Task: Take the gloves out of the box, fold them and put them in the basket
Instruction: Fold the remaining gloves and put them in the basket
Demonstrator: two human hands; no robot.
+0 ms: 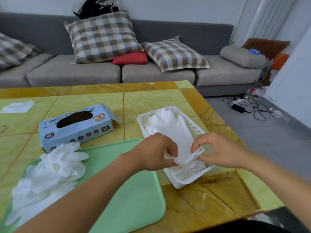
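Nearest me, the flat mint-green plastic tray (134, 195) lies on the yellow marbled bench (210, 204), and I read it as my folding surface; the loose heap of thin white disposable gloves (50, 170) sits on its left side, within easy reach and still to be folded.

Just beyond, my left hand (156, 152) and right hand (218, 150) each pinch one end of a folded white glove (185, 157), fingers curled tight on it. I hold it by both ends directly over the near part of the white perforated plastic basket (193, 126), I judge so that the fold stays flat as it goes down onto the folded gloves already stacked inside.

Further back and to the left, the light-blue cardboard glove box marked XL (75, 130) lies with its oval opening up and an end flap open. I cannot tell whether any gloves remain in it.
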